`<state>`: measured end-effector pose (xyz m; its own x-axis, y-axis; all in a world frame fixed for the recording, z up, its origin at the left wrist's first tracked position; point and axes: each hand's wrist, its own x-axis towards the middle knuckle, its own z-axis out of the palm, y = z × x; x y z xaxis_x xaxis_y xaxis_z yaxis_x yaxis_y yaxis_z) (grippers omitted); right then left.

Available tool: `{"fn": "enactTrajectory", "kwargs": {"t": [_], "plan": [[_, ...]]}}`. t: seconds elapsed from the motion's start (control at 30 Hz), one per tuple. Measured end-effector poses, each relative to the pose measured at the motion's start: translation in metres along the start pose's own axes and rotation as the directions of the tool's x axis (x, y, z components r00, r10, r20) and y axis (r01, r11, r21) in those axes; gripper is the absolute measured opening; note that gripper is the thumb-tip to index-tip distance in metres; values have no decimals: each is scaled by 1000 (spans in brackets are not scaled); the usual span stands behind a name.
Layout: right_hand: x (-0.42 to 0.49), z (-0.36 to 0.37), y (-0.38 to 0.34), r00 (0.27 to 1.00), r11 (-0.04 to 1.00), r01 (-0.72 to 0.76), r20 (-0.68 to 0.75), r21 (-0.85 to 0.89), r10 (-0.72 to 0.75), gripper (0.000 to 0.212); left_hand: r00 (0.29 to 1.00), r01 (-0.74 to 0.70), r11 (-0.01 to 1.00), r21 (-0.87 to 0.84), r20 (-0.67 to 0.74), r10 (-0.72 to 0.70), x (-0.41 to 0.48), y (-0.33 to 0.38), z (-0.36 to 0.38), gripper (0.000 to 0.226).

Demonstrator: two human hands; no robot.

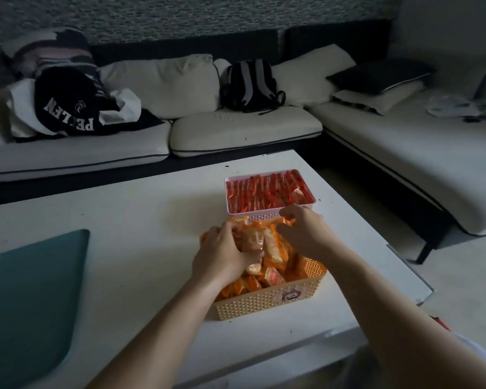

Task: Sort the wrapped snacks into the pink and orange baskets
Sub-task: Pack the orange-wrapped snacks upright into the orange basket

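Observation:
An orange basket (267,301) stands near the table's front edge, heaped with orange-wrapped snacks (270,248). Just behind it, a pink basket (260,217) holds neat rows of red-wrapped snacks (267,192). My left hand (225,254) grips a bundle of the orange snacks at the left of the heap. My right hand (303,231) pinches orange wrappers at the heap's far right, by the pink basket's front rim. The hands hide part of the heap.
Both baskets sit on a white low table (141,242). A teal tray (28,299) lies at the table's left. A white sofa (236,127) with cushions, dark clothing and a backpack (250,85) runs behind and to the right.

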<state>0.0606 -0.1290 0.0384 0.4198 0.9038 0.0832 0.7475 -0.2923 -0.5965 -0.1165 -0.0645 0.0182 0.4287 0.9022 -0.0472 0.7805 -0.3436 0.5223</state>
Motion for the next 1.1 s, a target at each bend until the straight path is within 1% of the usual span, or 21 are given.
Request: {"fn": "enactTrajectory", "kwargs": {"t": [0.07, 0.17, 0.23, 0.3, 0.37, 0.4, 0.47, 0.57, 0.63, 0.67, 0.7, 0.73, 0.77, 0.83, 0.9, 0.93, 1.0, 1.1], "plan": [[1, 1, 0, 1000, 1000, 11, 3, 13, -11, 38, 999, -20, 1000, 7, -36, 20, 1, 1, 3, 71], [1, 1, 0, 999, 998, 44, -11, 40, -44, 34, 1000, -2, 993, -119, -12, 1, 0, -1, 4, 53], [-1, 0, -3, 997, 994, 75, 6, 74, -76, 30, 999, 32, 975, -222, 1, -32, -4, 0, 0, 52], [-5, -3, -8, 991, 980, 109, 63, 164, -120, 27, 999, 19, 947, -321, -31, -31, -9, 2, -6, 53], [-11, -9, -15, 977, 949, 120, 135, 290, -165, 34, 998, -34, 917, -398, -65, 8, -14, 10, -11, 51], [-14, -11, -19, 971, 937, 122, 157, 326, -181, 35, 997, -64, 898, -434, -74, 36, -16, 16, -12, 49], [-18, -17, -23, 971, 939, 130, 153, 318, -186, 33, 990, -137, 874, -467, -84, 111, -19, 28, -12, 44], [-18, -31, -15, 985, 956, 102, 106, 274, -136, 21, 969, -242, 870, -429, -67, 236, -19, 41, -11, 43], [-15, -44, -1, 989, 960, 57, 114, 276, -91, 21, 956, -287, 866, -411, -61, 287, -14, 41, -11, 31], [-15, -50, 6, 989, 966, 29, 132, 258, -65, 27, 950, -309, 875, -373, -69, 305, -10, 38, -10, 20], [-14, -55, 13, 987, 974, -1, 159, 228, -36, 34, 943, -331, 894, -301, -63, 328, -5, 35, -9, 13], [-14, -57, 19, 981, 983, -21, 192, 184, -15, 39, 931, -362, 913, -187, -37, 362, -1, 31, -7, 19], [-15, -57, 23, 973, 990, -26, 229, 138, -6, 39, 915, -401, 914, -59, 20, 403, 2, 27, -4, 29], [-18, -52, 29, 952, 998, -2, 304, 58, -15, 37, 886, -457, 874, 162, 164, 433, 4, 24, 2, 51], [-22, -43, 30, 934, 999, 45, 355, -17, -36, 36, 860, -506, 809, 299, 247, 447, 8, 23, 8, 64], [-23, -38, 29, 925, 996, 69, 377, -57, -43, 36, 849, -527, 774, 351, 265, 458, 10, 23, 9, 66], [-23, -29, 27, 913, 984, 111, 405, -140, -46, 36, 836, -548, 726, 415, 256, 485, 13, 24, 10, 61], [-22, -18, 26, 902, 963, 166, 427, -214, -61, 34, 821, -567, 708, 421, 217, 528, 17, 26, 9, 54]]}}
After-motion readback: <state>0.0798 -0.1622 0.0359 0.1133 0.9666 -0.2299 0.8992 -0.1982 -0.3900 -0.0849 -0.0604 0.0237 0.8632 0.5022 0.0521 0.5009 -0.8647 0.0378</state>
